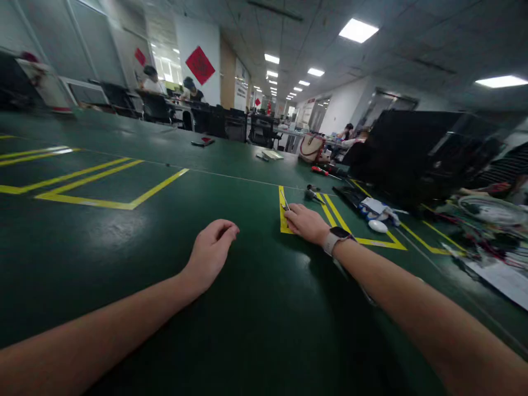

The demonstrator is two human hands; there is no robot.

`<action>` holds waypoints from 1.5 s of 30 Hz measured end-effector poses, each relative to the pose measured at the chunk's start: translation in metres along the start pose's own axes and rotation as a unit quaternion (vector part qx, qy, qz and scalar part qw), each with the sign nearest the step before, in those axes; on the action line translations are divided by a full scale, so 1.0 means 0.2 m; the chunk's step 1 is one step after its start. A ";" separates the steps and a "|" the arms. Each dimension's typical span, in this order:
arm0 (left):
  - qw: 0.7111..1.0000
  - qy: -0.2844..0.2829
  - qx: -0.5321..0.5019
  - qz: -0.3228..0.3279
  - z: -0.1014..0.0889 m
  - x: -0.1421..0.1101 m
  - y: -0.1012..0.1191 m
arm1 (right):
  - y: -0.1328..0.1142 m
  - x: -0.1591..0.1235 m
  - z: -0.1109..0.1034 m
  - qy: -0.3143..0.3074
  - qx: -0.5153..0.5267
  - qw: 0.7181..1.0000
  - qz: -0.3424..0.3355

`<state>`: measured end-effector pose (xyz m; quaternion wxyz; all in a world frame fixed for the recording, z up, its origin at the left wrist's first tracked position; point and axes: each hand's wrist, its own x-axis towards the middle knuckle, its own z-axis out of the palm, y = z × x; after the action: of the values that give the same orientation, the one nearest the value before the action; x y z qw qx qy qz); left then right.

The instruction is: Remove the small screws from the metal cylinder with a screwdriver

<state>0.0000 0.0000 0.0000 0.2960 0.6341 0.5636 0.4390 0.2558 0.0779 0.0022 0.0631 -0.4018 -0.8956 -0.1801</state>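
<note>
My left hand point(211, 250) rests on the green table top point(173, 242) with its fingers curled loosely inward; nothing shows in it. To its right, my right hand point(306, 223), with a smartwatch point(337, 237) on the wrist, lies over a corner of yellow tape. Its fingers pinch a thin metal tool point(284, 201), maybe tweezers, whose tip points away from me. Just beyond the hand lie a few small dark parts point(312, 192).
Yellow tape outlines point(103, 190) mark boxes on the table. At the right lie a white mouse point(377, 225), a dark tray, cables point(487, 220) and papers. Farther off are a red-handled tool point(320, 170), a bag point(311, 148), black screens and seated people.
</note>
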 end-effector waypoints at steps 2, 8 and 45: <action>1.000 0.002 -0.003 0.004 0.01 0.00 0.00 | 0.04 -0.01 0.00 0.000 0.000 1.000 0.008; 1.000 -0.015 -0.020 -0.002 0.00 0.01 -0.01 | 0.06 -0.02 -0.02 0.007 0.022 0.999 0.029; 0.994 -0.101 -0.003 -0.049 -0.01 0.02 0.03 | 0.47 0.13 0.05 0.083 0.174 0.904 0.381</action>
<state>-0.0002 0.0020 0.0068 0.3743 0.6462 0.5597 0.3592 0.3086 0.1566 0.0240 0.2700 -0.6783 -0.6831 -0.0170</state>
